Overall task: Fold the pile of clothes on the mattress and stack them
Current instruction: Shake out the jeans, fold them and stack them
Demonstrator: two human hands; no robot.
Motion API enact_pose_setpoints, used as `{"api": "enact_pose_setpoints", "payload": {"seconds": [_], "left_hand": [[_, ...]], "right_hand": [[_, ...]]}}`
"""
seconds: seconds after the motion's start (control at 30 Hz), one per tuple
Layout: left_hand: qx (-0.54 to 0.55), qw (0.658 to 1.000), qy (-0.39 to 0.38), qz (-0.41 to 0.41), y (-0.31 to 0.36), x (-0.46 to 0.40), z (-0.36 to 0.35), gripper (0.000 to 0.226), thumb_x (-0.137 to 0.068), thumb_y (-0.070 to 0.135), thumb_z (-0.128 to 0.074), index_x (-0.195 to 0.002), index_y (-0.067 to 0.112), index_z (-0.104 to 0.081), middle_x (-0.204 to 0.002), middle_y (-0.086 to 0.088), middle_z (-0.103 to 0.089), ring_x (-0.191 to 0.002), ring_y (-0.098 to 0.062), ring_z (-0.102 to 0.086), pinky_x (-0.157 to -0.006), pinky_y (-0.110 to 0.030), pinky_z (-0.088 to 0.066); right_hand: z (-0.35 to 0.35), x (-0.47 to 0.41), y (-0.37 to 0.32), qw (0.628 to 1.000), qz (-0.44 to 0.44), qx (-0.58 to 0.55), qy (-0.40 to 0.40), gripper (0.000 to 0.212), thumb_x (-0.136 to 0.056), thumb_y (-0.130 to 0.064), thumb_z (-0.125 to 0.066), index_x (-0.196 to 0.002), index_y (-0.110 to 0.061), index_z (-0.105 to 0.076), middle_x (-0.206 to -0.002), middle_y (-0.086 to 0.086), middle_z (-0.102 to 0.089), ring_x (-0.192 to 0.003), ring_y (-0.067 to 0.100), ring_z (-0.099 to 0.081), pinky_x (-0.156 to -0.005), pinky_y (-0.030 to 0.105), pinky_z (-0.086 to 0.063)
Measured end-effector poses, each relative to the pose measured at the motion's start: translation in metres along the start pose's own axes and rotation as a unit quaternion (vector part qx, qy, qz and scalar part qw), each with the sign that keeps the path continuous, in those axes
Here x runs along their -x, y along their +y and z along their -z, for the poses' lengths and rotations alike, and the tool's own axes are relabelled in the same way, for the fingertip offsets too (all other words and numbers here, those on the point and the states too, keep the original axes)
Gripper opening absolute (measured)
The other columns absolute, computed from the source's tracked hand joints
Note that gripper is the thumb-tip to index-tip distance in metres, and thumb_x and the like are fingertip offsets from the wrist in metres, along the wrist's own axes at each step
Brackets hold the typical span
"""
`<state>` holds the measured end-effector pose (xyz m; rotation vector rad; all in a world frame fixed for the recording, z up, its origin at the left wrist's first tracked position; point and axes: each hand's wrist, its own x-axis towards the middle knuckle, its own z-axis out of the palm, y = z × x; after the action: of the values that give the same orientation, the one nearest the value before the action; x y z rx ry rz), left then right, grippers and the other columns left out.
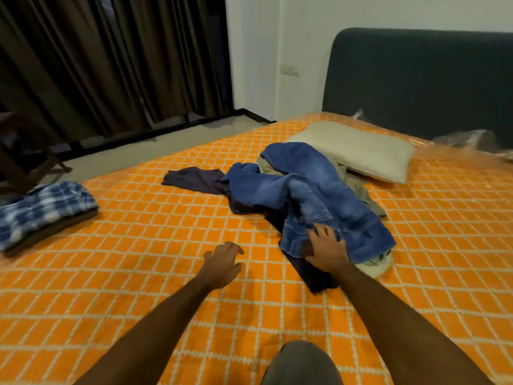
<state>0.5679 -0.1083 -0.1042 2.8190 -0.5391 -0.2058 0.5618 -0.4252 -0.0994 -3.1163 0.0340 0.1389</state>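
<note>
You are reaching into the unfolded pile (pixel 308 195), which is sitting at about one o'clock from you on the orange quilted mattress (pixel 166 245), with the blue jeans (pixel 319 190) lying on top. Your right hand (pixel 326 250) is resting on the near end of the jeans, fingers curling over the denim edge and thumb tucking under it, so you seem to be taking hold of that garment. Your left hand (pixel 222 263) is hovering just above the mattress at twelve o'clock, fingers loosely bent and holding nothing.

Judging from the folded stack (pixel 44 209) with the blue checked shirt on top, lying at ten o'clock near the left edge of the mattress, part of the job is done and the jeans look like the next piece. The next move probably calls for your left hand to catch the other side of the waistband, so you can lift the jeans free of the dark garment (pixel 194 179) and the khaki one (pixel 358 184) underneath.

For laying them flat, the widest bare stretch is lying between you and the pile, from nine to twelve o'clock. The pillow (pixel 361 151) is touching the pile at its far side, at one o'clock, and crumpled clear plastic (pixel 466 137) is crowding the headboard (pixel 416 79) end, so pull toward yourself rather than away. Mind the stack's place close to the left edge.
</note>
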Motion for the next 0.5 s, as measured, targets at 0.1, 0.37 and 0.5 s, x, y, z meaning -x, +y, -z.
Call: {"api": "enact_pose_setpoints", "payload": {"seconds": [0.1,0.37,0.5], "left_hand": [[0.012,1.000,-0.023,-0.012,0.034,-0.025,-0.016,0.036,-0.100,0.037,-0.050,-0.135,0.030,-0.047,-0.141,0.006,-0.042,-0.130,-0.021,-0.041,-0.104,-0.048,-0.030],[0.051,0.997,-0.042,-0.029,0.091,-0.064,-0.023,0.055,-0.097,0.037,-0.055,-0.147,0.026,-0.033,-0.149,0.000,-0.039,-0.134,-0.027,-0.042,-0.102,-0.049,-0.033],[0.100,0.993,-0.025,-0.057,0.104,-0.067,-0.016,0.077,-0.092,0.037,-0.065,-0.152,0.025,-0.020,-0.153,-0.002,-0.033,-0.137,-0.027,-0.040,-0.100,-0.050,-0.036]], "right_hand": [[-0.013,-0.001,0.012,1.000,0.007,-0.012,0.018,0.071,-0.089,-0.036,-0.068,-0.149,-0.025,-0.032,-0.157,0.004,-0.025,-0.143,0.033,-0.025,-0.106,0.056,-0.040],[0.001,-0.038,0.023,0.993,0.027,-0.116,0.024,0.035,-0.081,-0.009,-0.065,-0.112,-0.019,-0.054,-0.121,0.006,-0.047,-0.111,0.031,-0.045,-0.079,0.044,-0.051],[0.039,-0.044,0.025,0.970,0.058,-0.233,0.045,0.016,-0.069,-0.015,-0.068,-0.076,-0.024,-0.057,-0.080,-0.003,-0.062,-0.075,0.022,-0.061,-0.062,0.041,-0.053]]}}
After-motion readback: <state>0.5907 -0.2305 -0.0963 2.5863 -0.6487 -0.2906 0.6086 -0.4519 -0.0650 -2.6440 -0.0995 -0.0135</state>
